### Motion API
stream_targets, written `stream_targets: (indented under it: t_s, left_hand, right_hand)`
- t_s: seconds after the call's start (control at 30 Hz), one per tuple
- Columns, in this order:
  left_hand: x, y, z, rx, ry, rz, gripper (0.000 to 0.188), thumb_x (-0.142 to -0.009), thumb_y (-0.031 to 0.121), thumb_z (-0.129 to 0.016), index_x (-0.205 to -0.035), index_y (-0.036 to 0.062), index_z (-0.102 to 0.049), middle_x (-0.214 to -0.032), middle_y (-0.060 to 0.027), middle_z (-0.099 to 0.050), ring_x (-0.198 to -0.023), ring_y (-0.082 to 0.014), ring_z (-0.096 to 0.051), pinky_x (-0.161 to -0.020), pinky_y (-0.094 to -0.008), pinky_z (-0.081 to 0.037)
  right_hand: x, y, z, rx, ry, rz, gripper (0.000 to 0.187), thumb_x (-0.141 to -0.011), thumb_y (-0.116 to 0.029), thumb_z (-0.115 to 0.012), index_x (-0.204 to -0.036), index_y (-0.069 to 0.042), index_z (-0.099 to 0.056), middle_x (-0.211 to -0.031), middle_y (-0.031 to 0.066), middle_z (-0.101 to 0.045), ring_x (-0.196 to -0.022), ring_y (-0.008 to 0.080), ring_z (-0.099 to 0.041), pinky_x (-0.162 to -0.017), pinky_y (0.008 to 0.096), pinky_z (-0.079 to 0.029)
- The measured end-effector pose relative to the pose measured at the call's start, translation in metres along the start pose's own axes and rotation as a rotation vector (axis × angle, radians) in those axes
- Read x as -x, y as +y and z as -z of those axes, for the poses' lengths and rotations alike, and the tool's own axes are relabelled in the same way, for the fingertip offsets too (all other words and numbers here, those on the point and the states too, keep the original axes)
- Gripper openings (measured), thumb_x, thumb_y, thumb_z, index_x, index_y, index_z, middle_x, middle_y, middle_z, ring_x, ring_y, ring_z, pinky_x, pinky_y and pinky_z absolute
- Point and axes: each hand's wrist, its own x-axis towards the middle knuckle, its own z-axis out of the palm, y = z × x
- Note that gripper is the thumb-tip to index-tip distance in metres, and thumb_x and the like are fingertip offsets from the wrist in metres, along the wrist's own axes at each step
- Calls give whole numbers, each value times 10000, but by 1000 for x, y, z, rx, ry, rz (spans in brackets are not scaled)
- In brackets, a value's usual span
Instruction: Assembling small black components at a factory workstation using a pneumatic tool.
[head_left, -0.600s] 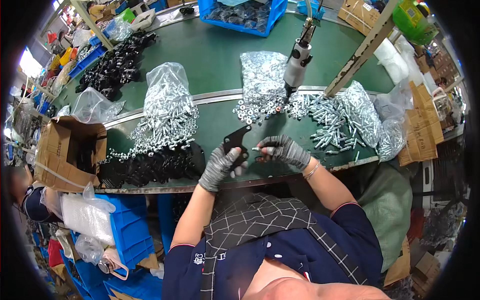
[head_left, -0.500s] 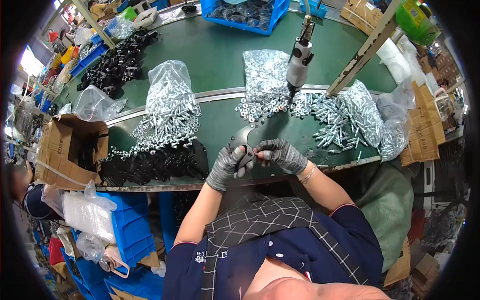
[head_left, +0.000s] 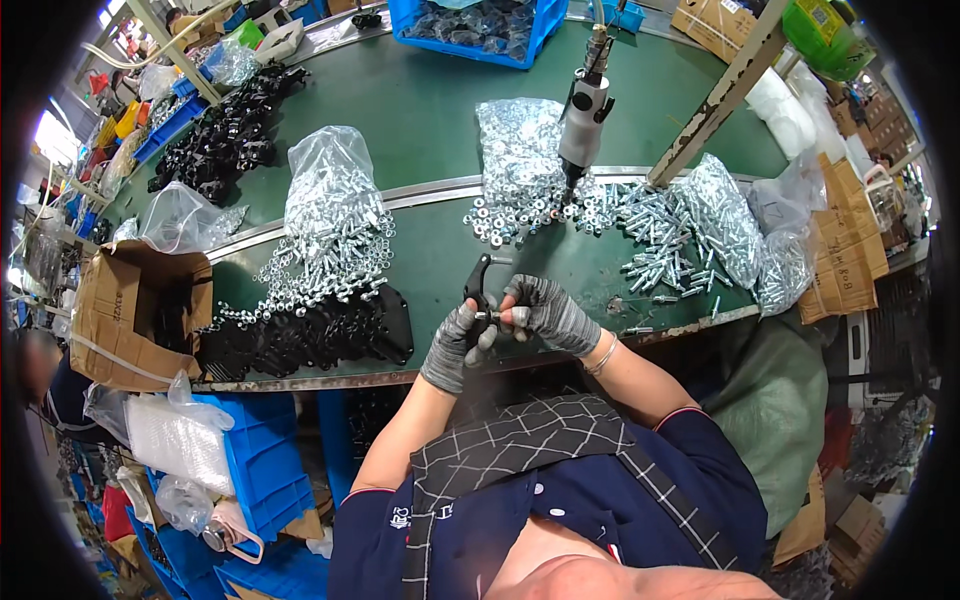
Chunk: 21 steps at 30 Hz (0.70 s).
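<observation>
Green worktop (head_left: 430, 262) spans the frame. Cardboard box (head_left: 98, 312), open, mid-L. Clear bag (head_left: 520, 135) w/ nuts spilling out, upper ctr; grey air driver (head_left: 582, 130) hangs just R of it, tip down near the nuts. Gloved L hand (head_left: 450, 348), ctr: grip closed round lower part of black bracket (head_left: 480, 278), held tilted, approx mid-frame. Gloved R hand (head_left: 555, 318) just R of it: thumb + fingertips pinching a small silvery pc (head_left: 490, 315) at the bracket; exact fit too small to tell. Silvery pin (head_left: 501, 261) sticks out R from bracket's top end.
</observation>
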Motion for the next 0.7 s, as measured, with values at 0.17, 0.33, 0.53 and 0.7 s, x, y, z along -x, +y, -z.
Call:
stream_targets:
  t_s: [0.17, 0.33, 0.53, 0.7]
  left_hand:
    - [-12, -17, -27, 171, 307, -182, 380, -856, 438, -535, -872, 60, -571, -623, -58, -594, -351, -88, -416, -324, -197, -295]
    - [-6, 2, -16, -155, 255, -135, 309, -868, 343, -552, -887, 35, -572, -650, -79, -609, -361, -93, -440, -321, -193, -309]
    - [-16, 4, -26, -478, 396, -90, 285, -878, 320, -532, -858, 40, -581, -671, -85, -631, -372, -89, -459, -321, -194, -316]
    - [-16, 11, -21, -472, 413, -63, 275, -884, 303, -524, -829, 42, -590, -629, -69, -621, -370, -91, -461, -314, -199, -310]
  right_hand:
    - [-7, 5, 3, 33, 27, -5, 150, -805, -163, -641, -867, -56, -554, -723, 24, -594, -615, 78, -571, -528, 215, -453]
    - [-42, 11, 68, 921, 344, 159, 158, -784, -176, -633, -850, -44, -576, -739, 104, -613, -604, 222, -597, -561, 328, -478]
    - [-78, 6, 70, 1650, 498, 413, 133, -789, -165, -591, -822, -36, -590, -829, 184, -621, -653, 364, -580, -624, 411, -481]
    - [-61, -6, 47, 793, 225, 66, 125, -773, -121, -640, -871, -50, -610, -824, 95, -640, -635, 209, -596, -573, 316, -481]
